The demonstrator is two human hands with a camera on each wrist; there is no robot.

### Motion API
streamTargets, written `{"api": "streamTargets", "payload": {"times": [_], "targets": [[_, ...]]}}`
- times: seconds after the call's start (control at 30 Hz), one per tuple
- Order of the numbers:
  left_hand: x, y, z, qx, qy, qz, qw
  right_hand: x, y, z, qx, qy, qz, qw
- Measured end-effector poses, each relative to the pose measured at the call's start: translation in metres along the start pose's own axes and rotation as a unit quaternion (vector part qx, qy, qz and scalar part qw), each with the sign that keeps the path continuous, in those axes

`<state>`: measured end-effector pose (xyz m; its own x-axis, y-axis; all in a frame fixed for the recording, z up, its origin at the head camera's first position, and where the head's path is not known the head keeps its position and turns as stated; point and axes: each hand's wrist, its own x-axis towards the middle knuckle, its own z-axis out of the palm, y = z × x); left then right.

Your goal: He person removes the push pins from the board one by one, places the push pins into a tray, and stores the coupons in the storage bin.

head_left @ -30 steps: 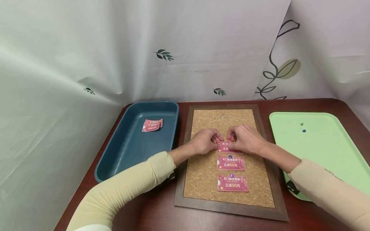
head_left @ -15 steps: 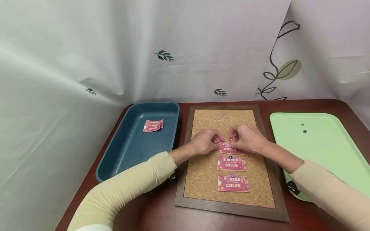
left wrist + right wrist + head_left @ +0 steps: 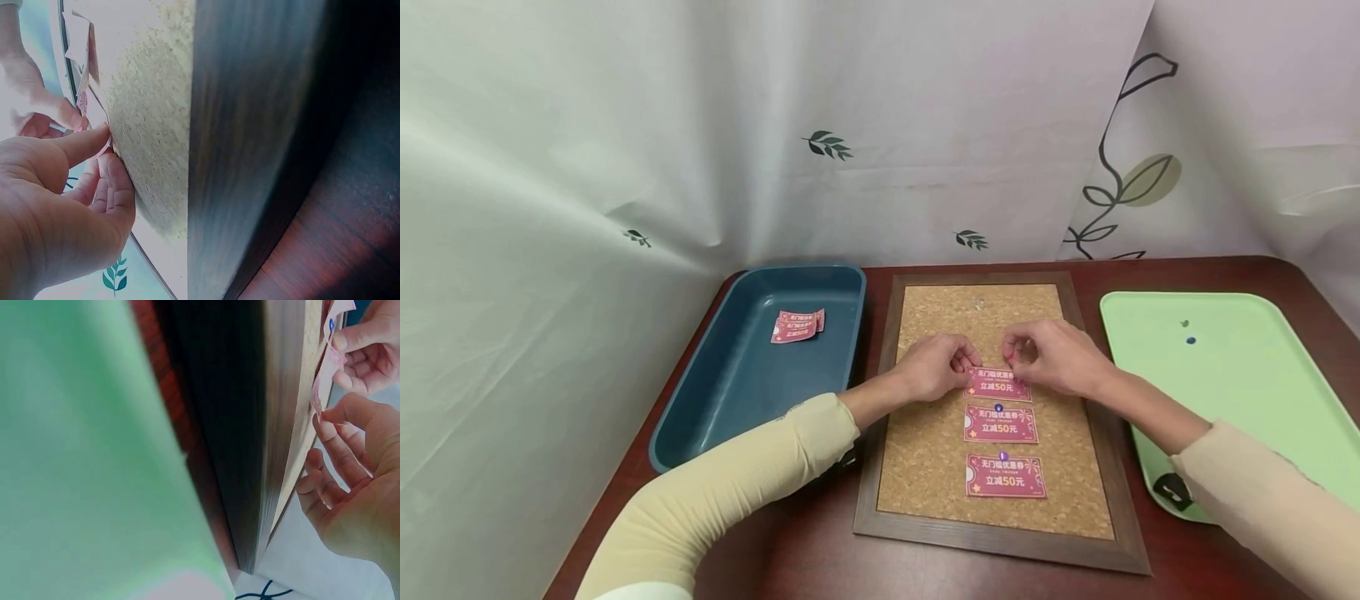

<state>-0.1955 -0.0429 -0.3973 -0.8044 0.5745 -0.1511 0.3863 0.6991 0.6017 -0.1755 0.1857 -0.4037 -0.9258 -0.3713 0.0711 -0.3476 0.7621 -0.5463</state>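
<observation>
A pink coupon lies on the framed corkboard, above two similar coupons. My left hand pinches its left end between thumb and fingers. At the coupon's upper right, my right hand has thumb and forefinger together with a small pink push pin between them, mostly hidden; the fingertips touch the coupon's edge in the right wrist view. The middle coupon carries a dark blue push pin at its top edge. A purple push pin sits on the lowest coupon.
To the left, a blue tray holds several loose coupons. On the right stands a light green tray with a blue pin and another tiny item. Clear small pieces are near the corkboard's top.
My right hand has slid rightward along the coupon's top edge with the pink pin, uncovering more of its print. The left hand stays at the left end.
</observation>
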Motion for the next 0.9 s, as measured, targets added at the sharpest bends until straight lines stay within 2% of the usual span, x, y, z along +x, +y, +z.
{"api": "streamTargets", "payload": {"times": [0.3, 0.53, 0.9], "targets": [[-0.002, 0.003, 0.000, 0.022, 0.010, 0.002, 0.9997, -0.010, 0.007, -0.015, 0.004, 0.033, 0.001, 0.9994], [-0.005, 0.007, -0.004, 0.010, 0.030, 0.007, 0.9995, -0.017, 0.008, -0.026, 0.014, 0.044, 0.000, 0.9989], [-0.014, 0.019, -0.022, -0.008, 0.036, 0.009, 0.9993, -0.033, 0.015, -0.037, 0.018, 0.056, 0.023, 0.9980]]}}
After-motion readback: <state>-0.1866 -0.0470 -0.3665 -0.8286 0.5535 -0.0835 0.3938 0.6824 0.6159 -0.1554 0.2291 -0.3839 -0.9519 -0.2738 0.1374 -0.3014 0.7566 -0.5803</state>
